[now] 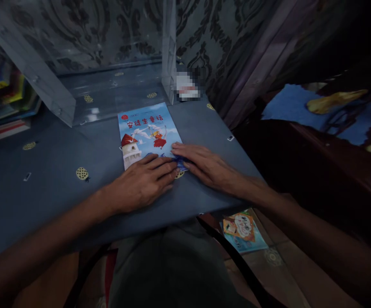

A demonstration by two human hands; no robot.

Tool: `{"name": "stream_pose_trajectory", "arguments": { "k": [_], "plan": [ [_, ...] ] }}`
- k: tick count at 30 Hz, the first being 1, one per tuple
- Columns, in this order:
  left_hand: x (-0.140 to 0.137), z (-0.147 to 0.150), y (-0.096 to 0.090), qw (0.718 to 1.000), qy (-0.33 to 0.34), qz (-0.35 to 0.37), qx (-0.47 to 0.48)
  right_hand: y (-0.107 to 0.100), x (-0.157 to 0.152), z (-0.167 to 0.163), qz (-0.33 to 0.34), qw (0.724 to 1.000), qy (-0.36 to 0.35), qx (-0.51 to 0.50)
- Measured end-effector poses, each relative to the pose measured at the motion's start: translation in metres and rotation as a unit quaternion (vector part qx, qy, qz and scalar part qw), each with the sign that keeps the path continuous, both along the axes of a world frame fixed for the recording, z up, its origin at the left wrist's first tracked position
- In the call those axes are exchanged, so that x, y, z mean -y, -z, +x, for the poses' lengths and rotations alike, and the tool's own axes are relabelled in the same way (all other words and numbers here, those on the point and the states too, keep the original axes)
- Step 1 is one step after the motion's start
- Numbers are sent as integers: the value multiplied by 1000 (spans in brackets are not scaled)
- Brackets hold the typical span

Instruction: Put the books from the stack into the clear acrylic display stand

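Observation:
A blue children's book (149, 132) with red Chinese characters and a drawn tower on its cover lies closed on the grey-blue tablecloth (53, 205). My left hand (145, 182) rests flat over the book's near edge, fingers stretched to the right. On the book's near right corner lies my right hand (209, 167), its fingers extended toward the left one. Between the two hands a bit of the dark blue lower cover shows. Neither hand grips anything that I can see.
A clear acrylic stand (167, 55) rises behind the book. Stacked books (5, 100) are at the left. A pixelated white item (188, 87) sits near the back right corner. Below the table edge, another book (244, 231) lies on the floor. A blue cloth (301, 109) is at right.

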State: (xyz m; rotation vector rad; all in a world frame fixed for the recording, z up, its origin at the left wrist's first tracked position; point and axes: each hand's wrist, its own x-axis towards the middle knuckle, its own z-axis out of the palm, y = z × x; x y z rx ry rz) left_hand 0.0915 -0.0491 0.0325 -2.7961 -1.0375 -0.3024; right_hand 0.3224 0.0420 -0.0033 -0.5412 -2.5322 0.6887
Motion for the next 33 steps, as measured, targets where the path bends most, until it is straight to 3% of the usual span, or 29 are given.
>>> {"name": "stream_pose_trajectory", "arguments": {
  "k": [7, 12, 21, 25, 29, 33],
  "plan": [
    [12, -9, -5, 1000, -24, -12, -8, 1, -1, -1, 22, 1000, -5, 9],
    [33, -35, -11, 998, -58, -6, 8, -2, 2, -1, 38, 999, -11, 10],
    [57, -67, -1, 997, -68, 14, 44, -3, 3, 0, 87, 996, 1, 15],
    [63, -69, 0, 996, -70, 42, 44, -4, 39, -30, 156, 986, 61, -5],
    [65, -68, 0, 993, -83, 53, 60, -11, 86, -72, 163, 986, -37, 26],
    [65, -68, 2, 993, -83, 52, 63, -11, 99, -77, 135, 988, -34, 62]
  ]
}}
